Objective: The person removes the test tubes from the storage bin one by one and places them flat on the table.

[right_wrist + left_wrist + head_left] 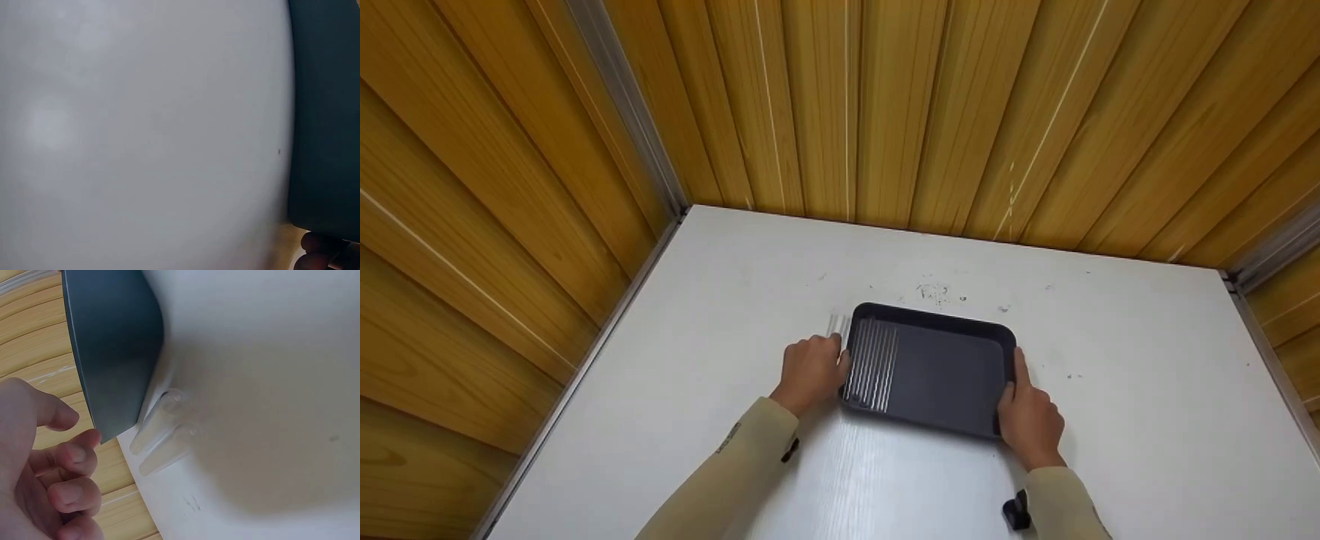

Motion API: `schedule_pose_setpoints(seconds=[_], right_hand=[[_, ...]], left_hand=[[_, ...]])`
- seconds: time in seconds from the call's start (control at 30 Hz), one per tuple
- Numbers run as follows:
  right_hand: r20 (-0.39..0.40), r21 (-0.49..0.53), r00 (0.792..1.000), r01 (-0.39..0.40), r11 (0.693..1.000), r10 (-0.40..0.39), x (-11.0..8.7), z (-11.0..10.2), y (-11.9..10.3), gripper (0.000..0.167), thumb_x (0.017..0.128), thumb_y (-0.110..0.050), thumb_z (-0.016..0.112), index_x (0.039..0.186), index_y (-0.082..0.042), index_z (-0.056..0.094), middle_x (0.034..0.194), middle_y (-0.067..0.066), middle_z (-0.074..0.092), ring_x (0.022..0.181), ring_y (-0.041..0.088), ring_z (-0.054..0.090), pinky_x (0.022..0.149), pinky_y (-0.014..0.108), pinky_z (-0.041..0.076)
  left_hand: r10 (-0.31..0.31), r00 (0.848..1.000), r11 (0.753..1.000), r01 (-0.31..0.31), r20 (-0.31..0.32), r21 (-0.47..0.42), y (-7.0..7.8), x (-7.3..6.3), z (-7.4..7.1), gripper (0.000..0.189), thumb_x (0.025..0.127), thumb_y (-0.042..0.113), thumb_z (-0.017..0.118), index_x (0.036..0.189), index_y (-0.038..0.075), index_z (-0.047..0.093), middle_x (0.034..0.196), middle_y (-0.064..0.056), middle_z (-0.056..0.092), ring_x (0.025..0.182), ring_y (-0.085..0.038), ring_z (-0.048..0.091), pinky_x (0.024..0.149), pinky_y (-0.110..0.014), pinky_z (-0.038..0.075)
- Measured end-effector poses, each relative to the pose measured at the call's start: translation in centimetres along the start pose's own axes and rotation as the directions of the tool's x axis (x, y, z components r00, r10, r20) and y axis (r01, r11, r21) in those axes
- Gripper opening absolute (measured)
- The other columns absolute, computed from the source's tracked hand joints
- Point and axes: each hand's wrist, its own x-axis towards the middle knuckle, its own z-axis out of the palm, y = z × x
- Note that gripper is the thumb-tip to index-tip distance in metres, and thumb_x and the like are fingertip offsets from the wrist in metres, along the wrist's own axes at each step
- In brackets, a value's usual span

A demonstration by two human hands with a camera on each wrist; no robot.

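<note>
A dark grey rectangular tray (949, 375) sits on the white table, with several clear tubes (872, 364) lined up side by side along its left part. My right hand (1033, 420) grips the tray's right side, thumb over the rim and index finger along the edge. At the left side, my left hand (810, 371) is close against the rim. In the left wrist view its fingers (73, 492) are loosely curled with nothing seen between them, near the tray's corner. Two more clear tubes (163, 450) lie on the table beside the tray's wall.
The white table (720, 300) meets wood-patterned panels (877, 112) at the back and left, with metal edge strips (622, 90) at the corner. Small dark marks (934, 292) show on the tabletop behind the tray. A black strap piece (1016, 511) sits by the right sleeve.
</note>
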Motion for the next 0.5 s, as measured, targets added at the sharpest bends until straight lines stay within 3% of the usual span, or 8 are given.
schedule_pose_setpoints(seconds=[0.5], right_hand=[[-0.004,0.007,1.0,-0.006,1.0,0.006,0.03,0.12,0.06,0.06,0.099,-0.014,0.042,0.155,-0.017,0.017,0.065,0.018,0.061,0.049,0.022,0.045,0.044,0.034,0.029]], left_hand=[[0.048,0.999,0.999,-0.048,-0.009,-0.001,1.03,0.16,-0.03,0.021,0.09,0.024,0.062,0.074,0.011,0.061,0.059,-0.002,0.06,0.047,-0.01,0.043,0.042,-0.029,0.032]])
